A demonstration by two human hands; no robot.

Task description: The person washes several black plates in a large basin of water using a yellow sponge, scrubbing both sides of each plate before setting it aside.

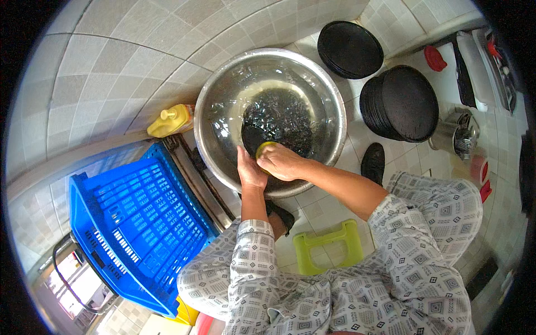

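A wide stainless steel basin [224, 98] holding water stands on the floor before me. In it a black round plate [278, 119] shows under rippling water. My left hand [252, 171] is at the plate's near-left edge, thumb raised, and appears to hold that rim; its fingers are hidden. Pressed close beside it, my right hand [281, 161] grips a yellow-green scrubbing sponge [264, 148] against the plate's near edge. Both hands are inside the basin's near side.
Stacks of black round plates [410, 102] stand right of the basin, near a metal container of utensils [465, 136]. Left are a yellow pump jug [172, 120] and a blue plastic crate [138, 209]. A green plastic stool [299, 251] is below me. Tiled wall [159, 46] borders the far side.
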